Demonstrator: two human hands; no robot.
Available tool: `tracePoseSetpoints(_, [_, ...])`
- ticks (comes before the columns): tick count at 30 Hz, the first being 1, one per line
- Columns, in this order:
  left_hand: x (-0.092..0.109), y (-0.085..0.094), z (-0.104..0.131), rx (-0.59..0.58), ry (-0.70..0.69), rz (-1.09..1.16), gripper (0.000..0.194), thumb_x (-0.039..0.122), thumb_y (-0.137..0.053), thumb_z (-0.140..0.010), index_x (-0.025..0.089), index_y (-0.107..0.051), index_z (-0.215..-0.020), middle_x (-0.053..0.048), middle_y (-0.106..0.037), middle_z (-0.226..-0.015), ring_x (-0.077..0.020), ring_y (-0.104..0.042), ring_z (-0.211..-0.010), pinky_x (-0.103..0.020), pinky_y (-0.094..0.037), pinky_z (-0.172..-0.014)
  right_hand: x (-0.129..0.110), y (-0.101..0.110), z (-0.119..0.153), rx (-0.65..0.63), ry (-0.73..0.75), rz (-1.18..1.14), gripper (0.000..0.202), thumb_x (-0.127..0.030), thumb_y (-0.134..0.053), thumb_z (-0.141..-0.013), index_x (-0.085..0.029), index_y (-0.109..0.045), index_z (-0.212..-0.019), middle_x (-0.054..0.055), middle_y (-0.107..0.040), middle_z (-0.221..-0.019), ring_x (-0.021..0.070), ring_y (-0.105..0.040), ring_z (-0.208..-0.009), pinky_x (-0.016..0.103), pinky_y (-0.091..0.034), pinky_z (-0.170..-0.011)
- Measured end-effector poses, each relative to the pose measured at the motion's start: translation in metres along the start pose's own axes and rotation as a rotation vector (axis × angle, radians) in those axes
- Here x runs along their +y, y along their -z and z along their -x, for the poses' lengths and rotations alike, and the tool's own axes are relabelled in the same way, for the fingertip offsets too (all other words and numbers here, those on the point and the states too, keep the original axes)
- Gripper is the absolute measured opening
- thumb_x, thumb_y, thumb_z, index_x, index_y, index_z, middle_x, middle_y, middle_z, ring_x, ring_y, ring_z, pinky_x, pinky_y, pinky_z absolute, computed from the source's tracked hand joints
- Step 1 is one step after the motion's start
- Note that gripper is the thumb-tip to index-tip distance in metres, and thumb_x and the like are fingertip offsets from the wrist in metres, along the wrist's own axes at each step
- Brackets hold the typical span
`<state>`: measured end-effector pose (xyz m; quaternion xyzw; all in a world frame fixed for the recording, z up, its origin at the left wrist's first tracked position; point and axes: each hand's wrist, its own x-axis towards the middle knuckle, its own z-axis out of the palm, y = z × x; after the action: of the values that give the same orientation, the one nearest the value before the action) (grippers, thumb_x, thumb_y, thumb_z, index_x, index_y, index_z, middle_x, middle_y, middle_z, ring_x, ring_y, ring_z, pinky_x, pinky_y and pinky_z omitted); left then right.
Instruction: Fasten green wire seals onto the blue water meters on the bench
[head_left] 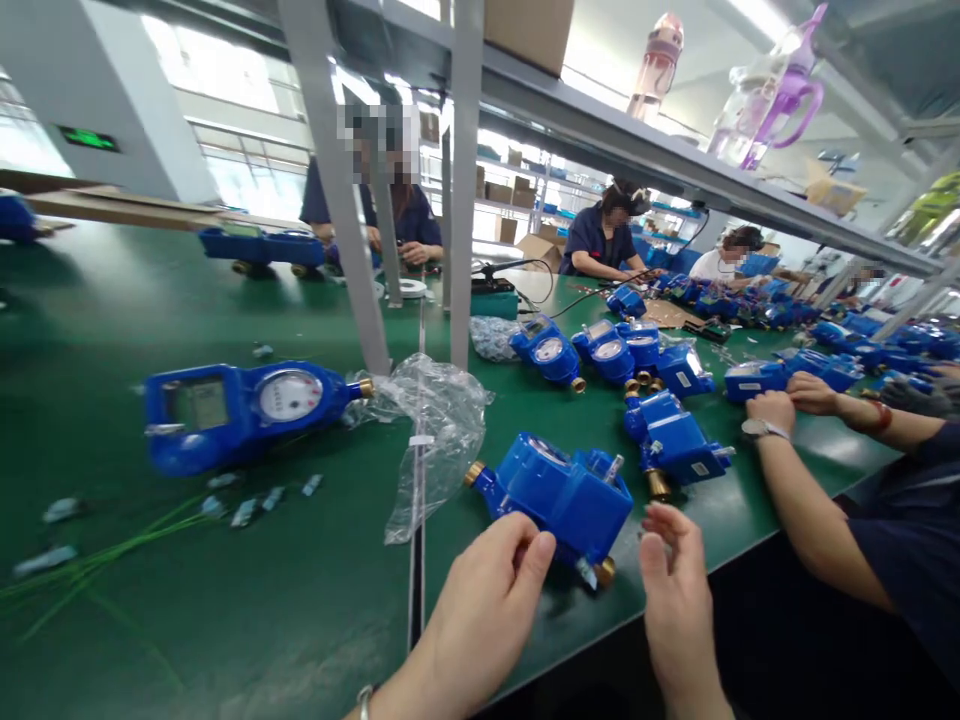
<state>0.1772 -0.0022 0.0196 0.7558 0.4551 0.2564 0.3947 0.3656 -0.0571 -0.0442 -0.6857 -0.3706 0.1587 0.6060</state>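
A blue water meter (562, 495) with brass ends lies on its side near the front edge of the green table. My left hand (491, 600) is closed at its near side, thumb and curled fingers against the body; the fingertips are partly hidden. A small pale-blue tag (586, 573) hangs by the meter's near brass end. To the right of this meter, my right hand (677, 590) is raised with fingers bent and thumb apart, and I see nothing between them. Just beyond that hand rests a second blue meter (679, 440).
Another meter (236, 410) lies face up at left, near pale-blue tags (244, 512) and green wires (127, 545). Clear plastic bags (442, 420) lie by the shelf posts (466, 200). More meters (607, 350) stand behind. A co-worker's hands (791, 400) work at right.
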Motion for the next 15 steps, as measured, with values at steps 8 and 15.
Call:
tracePoseSetpoints(8, [-0.019,-0.003,0.024,0.079,0.011,0.138,0.055,0.045,-0.043,-0.090,0.023,-0.022,-0.136,-0.012,-0.035,-0.137,-0.0259,-0.041,-0.124,-0.043,-0.040,-0.100,-0.024,-0.024,0.008,-0.206,0.095,0.102,0.073,-0.063,-0.044,-0.082,-0.020,-0.027,-0.139,0.015,-0.034,-0.141,0.0315,-0.036,-0.128,0.048,-0.032,-0.103])
tracePoseSetpoints(15, [-0.053,0.010,0.019,0.242,-0.083,-0.014,0.080,0.051,-0.068,-0.066,0.029,-0.033,-0.135,-0.009,-0.036,-0.139,-0.0372,-0.047,-0.118,-0.058,-0.042,-0.096,-0.030,0.009,0.039,-0.343,0.294,0.104,0.034,-0.034,-0.045,-0.090,-0.023,-0.047,-0.123,0.001,-0.064,-0.078,0.0127,-0.062,-0.057,0.023,-0.052,-0.061])
